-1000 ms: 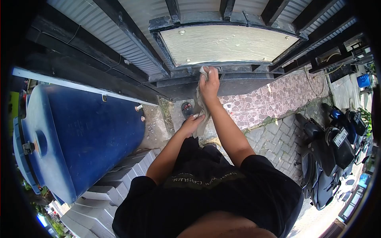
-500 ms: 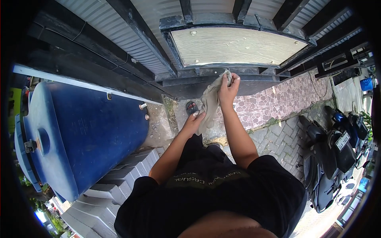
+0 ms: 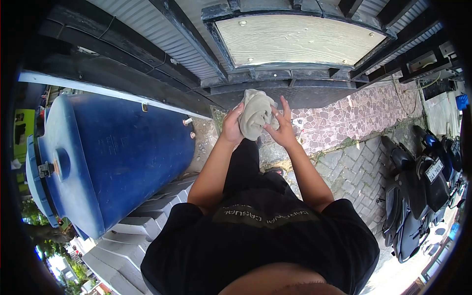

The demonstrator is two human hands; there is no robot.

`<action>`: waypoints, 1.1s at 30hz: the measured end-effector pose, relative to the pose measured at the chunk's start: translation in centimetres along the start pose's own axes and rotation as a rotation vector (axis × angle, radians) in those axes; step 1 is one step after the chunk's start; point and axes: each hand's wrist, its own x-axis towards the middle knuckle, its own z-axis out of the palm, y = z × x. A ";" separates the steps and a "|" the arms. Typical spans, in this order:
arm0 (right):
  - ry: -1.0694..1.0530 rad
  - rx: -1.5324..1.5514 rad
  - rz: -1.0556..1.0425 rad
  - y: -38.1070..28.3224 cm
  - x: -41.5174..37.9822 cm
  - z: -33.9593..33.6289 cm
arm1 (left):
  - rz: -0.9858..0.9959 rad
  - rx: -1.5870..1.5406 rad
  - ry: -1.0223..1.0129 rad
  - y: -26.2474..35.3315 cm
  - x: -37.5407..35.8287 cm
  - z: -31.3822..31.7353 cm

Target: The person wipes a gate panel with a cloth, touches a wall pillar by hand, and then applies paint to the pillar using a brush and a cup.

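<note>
Head view | left hand [image 3: 230, 127] curled round bunched grey-beige cloth rag [image 3: 255, 115], gripping it | right hand [image 3: 281, 129] fingers spread, pressing rag's other side | rag held before black metal gate frame [image 3: 275, 78] | big blue plastic drum [image 3: 113, 152] well left.

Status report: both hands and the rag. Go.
Left hand gripping grey rag, bunched up. Right hand open, fingers spread, touching rag's side. Rag held clear of black gate frame. Nothing between hands and gate.
</note>
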 end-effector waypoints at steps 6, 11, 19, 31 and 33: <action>0.027 0.630 0.271 1.4 1.3 0.5 | -0.010 -0.025 0.018 2.4 0.9 -1.0; 0.397 1.144 0.408 -0.8 4.6 1.2 | 0.052 1.262 0.297 0.9 3.1 -2.8; 0.760 0.514 0.541 -1.6 11.4 1.8 | 0.080 0.941 0.078 -3.8 8.9 -1.9; 0.760 0.368 0.315 -0.5 12.4 5.1 | 0.069 0.863 0.146 -3.8 9.3 -4.0; 0.734 0.332 0.289 -0.1 12.1 5.8 | 0.044 0.855 0.186 -4.0 8.7 -4.2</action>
